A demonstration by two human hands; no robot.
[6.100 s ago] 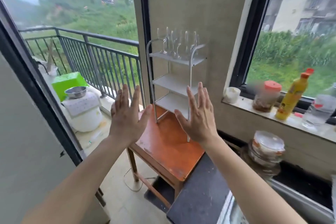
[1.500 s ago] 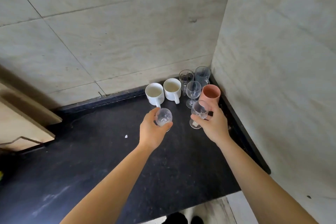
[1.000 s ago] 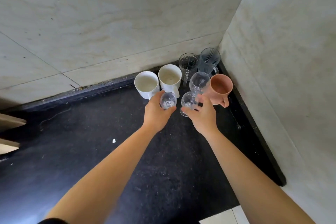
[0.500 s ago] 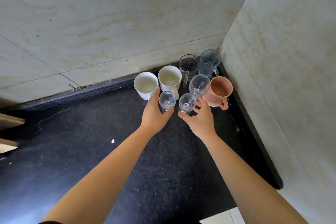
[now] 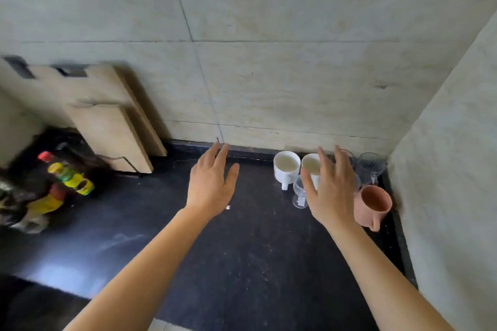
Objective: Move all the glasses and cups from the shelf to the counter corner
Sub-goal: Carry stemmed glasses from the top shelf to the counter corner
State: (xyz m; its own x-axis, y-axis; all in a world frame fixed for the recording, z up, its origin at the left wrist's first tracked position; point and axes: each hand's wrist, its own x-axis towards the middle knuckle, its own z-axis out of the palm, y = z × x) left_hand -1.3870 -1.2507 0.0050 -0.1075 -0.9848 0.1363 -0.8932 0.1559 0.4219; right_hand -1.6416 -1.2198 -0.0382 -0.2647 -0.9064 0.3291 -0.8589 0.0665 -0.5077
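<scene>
In the far right corner of the black counter (image 5: 242, 263) stand two white mugs (image 5: 286, 168), a pink cup (image 5: 372, 204), a small stemmed glass (image 5: 299, 192) and a ribbed clear glass (image 5: 371, 168). My right hand (image 5: 332, 188) hovers open above this group, palm down, and hides part of the second mug and other glasses behind it. My left hand (image 5: 212, 185) is open too, palm down, over bare counter left of the mugs. Neither hand holds anything.
Two wooden boards (image 5: 107, 115) lean against the tiled back wall at the left. Several bottles with red and yellow caps (image 5: 64, 177) stand blurred at the far left. A tiled side wall (image 5: 451, 169) closes the corner on the right.
Both hands have let go of the small stemmed glasses, which now stand by the mugs. The hands have lifted and opened, and the view has swung left and pulled back.
</scene>
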